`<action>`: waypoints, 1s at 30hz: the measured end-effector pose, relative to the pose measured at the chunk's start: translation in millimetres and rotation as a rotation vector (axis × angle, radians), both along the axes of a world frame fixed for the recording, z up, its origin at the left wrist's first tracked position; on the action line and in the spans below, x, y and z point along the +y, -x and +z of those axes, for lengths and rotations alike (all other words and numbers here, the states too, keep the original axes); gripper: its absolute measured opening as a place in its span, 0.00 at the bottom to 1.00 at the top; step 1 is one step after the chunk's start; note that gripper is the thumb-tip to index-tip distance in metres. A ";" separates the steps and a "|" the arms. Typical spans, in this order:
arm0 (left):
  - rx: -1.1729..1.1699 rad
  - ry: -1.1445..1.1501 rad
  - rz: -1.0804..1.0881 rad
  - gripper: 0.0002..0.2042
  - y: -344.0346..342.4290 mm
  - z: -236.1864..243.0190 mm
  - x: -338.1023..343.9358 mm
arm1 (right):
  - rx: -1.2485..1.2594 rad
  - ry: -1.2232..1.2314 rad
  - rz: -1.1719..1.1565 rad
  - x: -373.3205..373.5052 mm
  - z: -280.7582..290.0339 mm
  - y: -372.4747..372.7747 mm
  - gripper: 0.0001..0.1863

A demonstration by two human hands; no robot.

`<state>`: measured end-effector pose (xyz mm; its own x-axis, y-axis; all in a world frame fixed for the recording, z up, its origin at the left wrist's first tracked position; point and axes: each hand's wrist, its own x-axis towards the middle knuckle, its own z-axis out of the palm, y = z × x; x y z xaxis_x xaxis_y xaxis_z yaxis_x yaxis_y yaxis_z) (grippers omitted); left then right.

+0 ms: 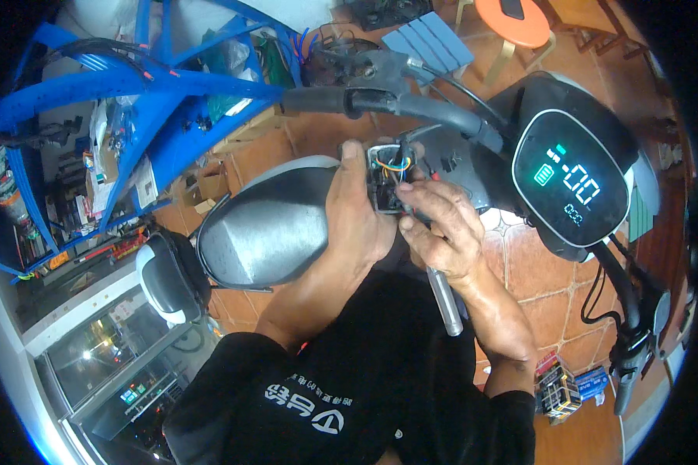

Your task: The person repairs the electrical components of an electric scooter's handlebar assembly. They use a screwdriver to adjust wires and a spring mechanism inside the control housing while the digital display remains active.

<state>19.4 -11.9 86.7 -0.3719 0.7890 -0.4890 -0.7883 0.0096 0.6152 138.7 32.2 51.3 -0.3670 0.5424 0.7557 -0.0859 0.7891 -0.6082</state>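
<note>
My left hand (358, 209) is closed around a small dark housing (383, 203) and keeps its open side facing up. Thin orange, teal and other coloured wires (393, 166) curl inside it. In my right hand (448, 231) is a slim tool with a silver cylindrical handle (444, 302), gripped between thumb and fingers. The fingertips sit at the right side of the housing, over the wires. My fingers partly hide the tool's working end, so its kind is unclear. Both hands are above an electric scooter, between its black seat (275, 225) and its handlebar (395, 103).
The scooter's lit display (572, 178) is at the right. A blue metal rack (132, 85) with tools and parts fills the upper left. An orange stool (513, 22) and a blue panel (428, 48) stand at the back. Small boxes (560, 391) lie on the tiled floor, lower right.
</note>
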 end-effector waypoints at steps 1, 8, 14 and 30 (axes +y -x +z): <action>0.019 -0.030 -0.009 0.26 1.7 -4.7 -1.6 | 0.024 0.016 0.007 -0.3 -2.7 1.0 0.13; 0.004 -0.235 -0.115 0.27 14.8 -21.6 -5.6 | 0.058 0.074 0.015 -0.9 0.2 3.8 0.12; -0.071 -0.216 -0.145 0.30 18.0 -24.9 -9.8 | -0.036 0.028 0.075 7.8 5.4 -0.4 0.12; 0.140 -0.182 -0.107 0.23 6.9 -13.7 -2.8 | -0.036 0.044 -0.015 1.7 -3.6 -1.1 0.14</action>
